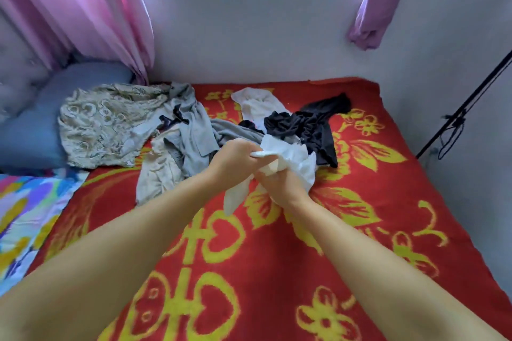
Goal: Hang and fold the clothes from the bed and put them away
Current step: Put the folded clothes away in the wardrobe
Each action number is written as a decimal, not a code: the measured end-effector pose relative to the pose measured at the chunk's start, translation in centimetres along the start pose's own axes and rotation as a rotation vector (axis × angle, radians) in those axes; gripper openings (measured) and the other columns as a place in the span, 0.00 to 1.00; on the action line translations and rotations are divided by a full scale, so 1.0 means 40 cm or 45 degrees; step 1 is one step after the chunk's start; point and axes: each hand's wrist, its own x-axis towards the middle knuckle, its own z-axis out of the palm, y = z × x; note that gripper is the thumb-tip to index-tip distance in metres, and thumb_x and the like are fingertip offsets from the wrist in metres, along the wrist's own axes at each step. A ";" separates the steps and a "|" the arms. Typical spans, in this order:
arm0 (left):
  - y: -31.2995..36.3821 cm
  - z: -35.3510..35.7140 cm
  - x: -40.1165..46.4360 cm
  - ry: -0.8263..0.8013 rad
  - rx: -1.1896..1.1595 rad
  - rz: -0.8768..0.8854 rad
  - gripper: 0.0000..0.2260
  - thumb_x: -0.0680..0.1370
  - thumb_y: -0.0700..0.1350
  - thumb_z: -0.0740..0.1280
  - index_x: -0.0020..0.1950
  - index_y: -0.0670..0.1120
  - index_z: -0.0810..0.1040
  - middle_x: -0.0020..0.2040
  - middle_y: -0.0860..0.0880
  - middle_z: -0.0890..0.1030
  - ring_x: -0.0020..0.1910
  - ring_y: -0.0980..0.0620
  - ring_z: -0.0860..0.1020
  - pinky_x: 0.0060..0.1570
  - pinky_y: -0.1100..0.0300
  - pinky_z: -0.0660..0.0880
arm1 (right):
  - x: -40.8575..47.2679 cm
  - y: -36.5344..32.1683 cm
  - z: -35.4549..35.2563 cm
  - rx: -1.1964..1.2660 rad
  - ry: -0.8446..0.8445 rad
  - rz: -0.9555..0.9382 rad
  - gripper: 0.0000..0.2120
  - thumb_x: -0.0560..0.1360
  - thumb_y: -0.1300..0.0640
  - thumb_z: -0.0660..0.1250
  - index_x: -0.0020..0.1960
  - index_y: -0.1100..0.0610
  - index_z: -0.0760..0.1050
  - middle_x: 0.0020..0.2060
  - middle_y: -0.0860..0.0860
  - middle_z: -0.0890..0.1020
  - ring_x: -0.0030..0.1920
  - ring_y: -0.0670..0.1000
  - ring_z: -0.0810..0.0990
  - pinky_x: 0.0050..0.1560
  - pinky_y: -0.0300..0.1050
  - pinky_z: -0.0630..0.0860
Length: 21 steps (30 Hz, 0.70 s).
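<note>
I judged the white garment (288, 160) light, thin and limp, likely to slide and bunch, so a hold at an edge or seam would serve best for shaking it flat. It appeared crumpled, bright white, with a narrow tail hanging toward 6 o'clock. It was held just above the red blanket (360, 230), at about 6 o'clock from the black garment (307, 124). My left hand (235, 159) pinched its upper edge; my right hand (279, 185) gripped a fold below. Grey clothes (191, 133) lay at 9 o'clock from the hands, unfolded.
</note>
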 end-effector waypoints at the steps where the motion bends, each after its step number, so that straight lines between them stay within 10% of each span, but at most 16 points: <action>1: 0.020 -0.025 0.006 0.040 0.030 0.021 0.25 0.77 0.53 0.67 0.29 0.35 0.71 0.23 0.46 0.65 0.24 0.52 0.60 0.29 0.57 0.58 | 0.001 -0.033 -0.017 -0.030 0.032 -0.036 0.13 0.77 0.50 0.62 0.34 0.47 0.66 0.30 0.45 0.72 0.30 0.45 0.70 0.27 0.35 0.63; 12: 0.046 -0.382 -0.049 0.375 -0.112 0.019 0.23 0.75 0.53 0.69 0.29 0.45 0.63 0.25 0.52 0.58 0.25 0.55 0.56 0.26 0.59 0.55 | -0.063 -0.223 -0.392 -0.280 0.205 -0.264 0.13 0.70 0.67 0.60 0.29 0.56 0.73 0.26 0.48 0.72 0.31 0.50 0.69 0.28 0.41 0.61; 21: 0.083 -0.518 -0.098 0.205 -0.382 0.040 0.27 0.69 0.63 0.69 0.35 0.37 0.73 0.27 0.49 0.67 0.24 0.54 0.65 0.25 0.64 0.63 | -0.244 -0.433 -0.575 -0.198 -0.605 -0.407 0.15 0.70 0.43 0.73 0.46 0.54 0.80 0.43 0.52 0.84 0.40 0.49 0.83 0.37 0.41 0.78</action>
